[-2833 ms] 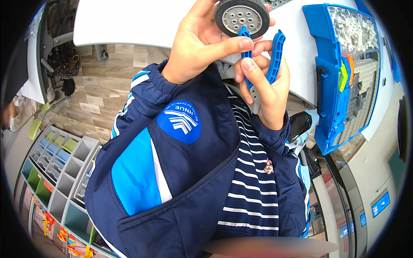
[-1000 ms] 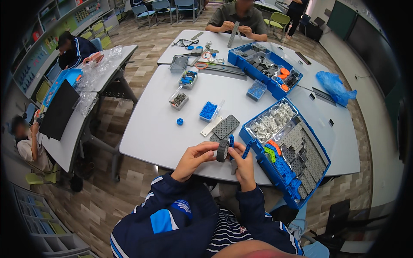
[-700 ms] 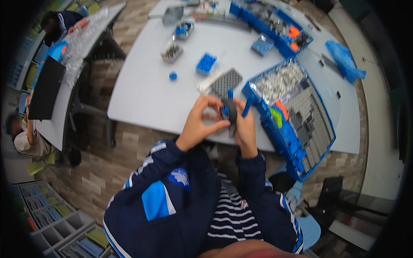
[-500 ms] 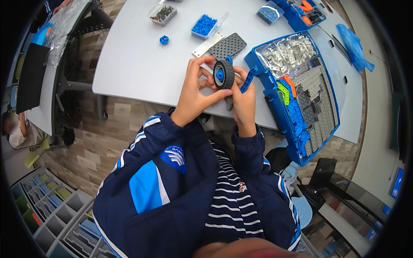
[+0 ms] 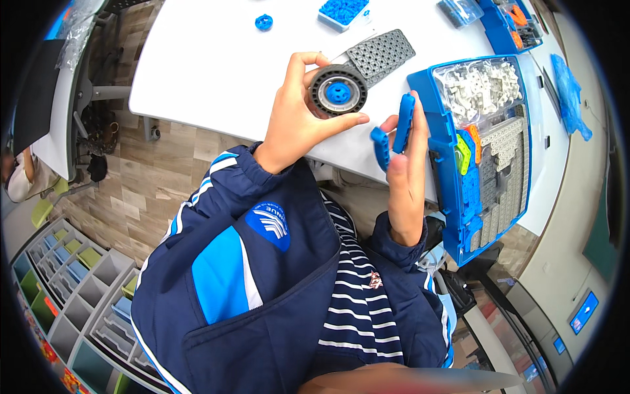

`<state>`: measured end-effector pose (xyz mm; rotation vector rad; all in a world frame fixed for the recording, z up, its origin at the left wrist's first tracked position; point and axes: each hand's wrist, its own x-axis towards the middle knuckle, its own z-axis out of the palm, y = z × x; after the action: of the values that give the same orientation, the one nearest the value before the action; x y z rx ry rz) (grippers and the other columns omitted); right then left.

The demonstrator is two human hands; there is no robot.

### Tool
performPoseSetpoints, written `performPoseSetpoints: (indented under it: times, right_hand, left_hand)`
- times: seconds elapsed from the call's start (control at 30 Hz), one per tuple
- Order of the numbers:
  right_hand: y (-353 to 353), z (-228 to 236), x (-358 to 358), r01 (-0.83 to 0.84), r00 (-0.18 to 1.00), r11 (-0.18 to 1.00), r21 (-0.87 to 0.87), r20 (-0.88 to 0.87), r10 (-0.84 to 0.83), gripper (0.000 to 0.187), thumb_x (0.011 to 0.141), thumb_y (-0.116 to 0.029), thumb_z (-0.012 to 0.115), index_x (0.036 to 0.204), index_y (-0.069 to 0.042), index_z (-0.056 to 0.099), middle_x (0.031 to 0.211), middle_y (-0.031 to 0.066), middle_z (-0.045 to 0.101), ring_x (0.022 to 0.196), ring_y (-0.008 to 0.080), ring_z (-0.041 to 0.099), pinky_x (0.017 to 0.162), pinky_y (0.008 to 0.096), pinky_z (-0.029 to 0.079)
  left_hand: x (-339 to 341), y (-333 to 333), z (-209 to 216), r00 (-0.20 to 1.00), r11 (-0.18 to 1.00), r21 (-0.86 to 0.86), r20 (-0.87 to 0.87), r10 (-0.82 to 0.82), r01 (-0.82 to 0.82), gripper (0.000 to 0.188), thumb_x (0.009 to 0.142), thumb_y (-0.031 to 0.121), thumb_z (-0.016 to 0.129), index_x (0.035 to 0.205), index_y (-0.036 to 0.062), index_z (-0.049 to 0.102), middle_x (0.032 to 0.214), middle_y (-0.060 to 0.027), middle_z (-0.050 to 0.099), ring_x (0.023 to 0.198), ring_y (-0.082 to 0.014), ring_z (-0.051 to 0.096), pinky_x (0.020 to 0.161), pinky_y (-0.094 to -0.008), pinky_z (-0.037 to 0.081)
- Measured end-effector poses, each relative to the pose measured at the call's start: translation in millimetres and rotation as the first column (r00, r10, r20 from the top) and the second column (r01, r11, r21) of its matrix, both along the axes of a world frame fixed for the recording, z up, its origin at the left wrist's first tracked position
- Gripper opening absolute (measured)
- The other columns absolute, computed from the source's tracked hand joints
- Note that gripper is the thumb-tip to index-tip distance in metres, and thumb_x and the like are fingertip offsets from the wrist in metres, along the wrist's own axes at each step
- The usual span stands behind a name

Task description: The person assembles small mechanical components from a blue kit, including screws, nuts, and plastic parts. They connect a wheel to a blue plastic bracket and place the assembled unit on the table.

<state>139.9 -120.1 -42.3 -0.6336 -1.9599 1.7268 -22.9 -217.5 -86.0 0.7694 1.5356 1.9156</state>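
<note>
My left hand [image 5: 298, 125] is closed around the rim of a black-tyred wheel [image 5: 320, 98], thumb below and fingers behind. The wheel's grey rim and blue hub [image 5: 338, 92] face up toward me. To the right, apart from the wheel, my right hand [image 5: 408, 180] grips blue plastic building pieces: a long beam [image 5: 405, 123] lies along the fingers, and a curved part [image 5: 380, 150] sticks out to the left. Whether these two are joined is hidden by the fingers. Just beyond the wheel, a dark grey perforated plate [image 5: 382, 56] rests on the white table [image 5: 216, 79].
A blue case [image 5: 430, 125] of sorted white, grey, blue, green and orange parts stands close by my right hand. Farther off are a small blue connector [image 5: 264, 22], a box of blue pins [image 5: 342, 13], another blue case [image 5: 502, 29] and a blue plastic bag [image 5: 571, 98].
My right hand has drawn away from the wheel to the right, carrying the blue pieces. The wheel has turned its hub side more toward me. The view has shifted.
</note>
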Motion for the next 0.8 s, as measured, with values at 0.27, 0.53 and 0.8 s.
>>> performPoseSetpoints:
  times: [0.27,0.53,0.8]
  right_hand:
    - [-8,-1,-4,0.122,0.984,0.987,0.101,0.119,-0.134,0.049,0.101,-0.005,0.061,0.147,0.001,0.047,0.092,0.0004,0.056,0.074,0.0052,0.052,0.064,0.0200,0.041]
    - [-4,13,-6,0.202,0.942,0.933,0.298,0.201,-0.268,0.047,0.090,-0.011,0.078,0.131,0.000,0.058,0.080,-0.0013,0.047,0.064,0.0063,0.046,0.057,0.0234,0.037]
    - [-8,15,-11,0.199,0.977,0.979,0.049,0.068,-0.202,0.070,0.075,-0.004,0.090,0.133,-0.002,0.051,0.079,-0.0038,0.041,0.066,0.0047,0.049,0.056,0.0200,0.038]
  left_hand:
    - [0,0,5,0.998,1.000,-0.024,-0.055,-0.015,0.013,0.063,0.079,-0.004,0.083,0.133,-0.0020,0.050,0.118,-0.0125,0.069,0.099,-0.0162,0.072,0.078,-0.0264,0.062]
    - [2,-5,1,0.993,0.997,0.008,0.094,-0.074,0.074,0.040,0.092,-0.001,0.070,0.131,-0.0052,0.059,0.108,-0.0124,0.073,0.089,-0.0171,0.075,0.068,-0.0254,0.060]
    - [-1,-7,4,0.972,0.997,0.048,0.226,-0.071,0.062,0.046,0.096,0.001,0.068,0.138,-0.0078,0.051,0.109,-0.0170,0.071,0.081,-0.0202,0.074,0.065,-0.0275,0.060]
